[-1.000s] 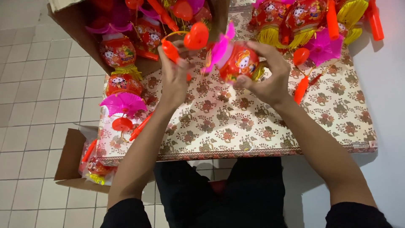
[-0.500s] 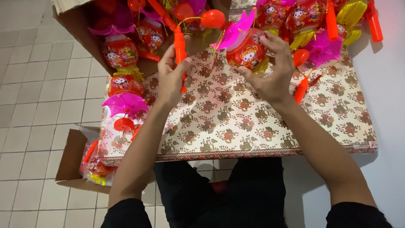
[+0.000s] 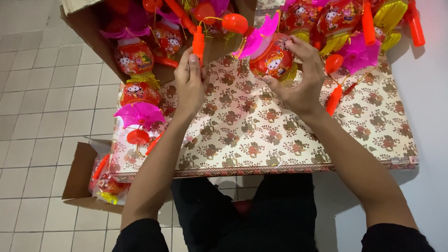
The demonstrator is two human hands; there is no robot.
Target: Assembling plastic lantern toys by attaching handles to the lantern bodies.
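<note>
My left hand (image 3: 190,80) grips the orange stick handle (image 3: 199,44) of a toy lantern. A thin wire runs from the stick to an orange cap (image 3: 234,22). My right hand (image 3: 298,79) holds the lantern's round red body (image 3: 272,58), which has a pink fan-like top and a yellow tassel. Both hands are raised above the floral-patterned tabletop (image 3: 261,126), near its far edge.
Several finished red lanterns lie at the table's far right (image 3: 354,28). An open cardboard box (image 3: 93,28) at the far left holds more lanterns. One lantern (image 3: 137,109) hangs at the table's left edge. A second box (image 3: 79,172) with parts stands on the tiled floor.
Both hands have moved away from me toward the far edge with the lantern. The stick now stands upright in my left hand and the orange cap has swung to the right.
</note>
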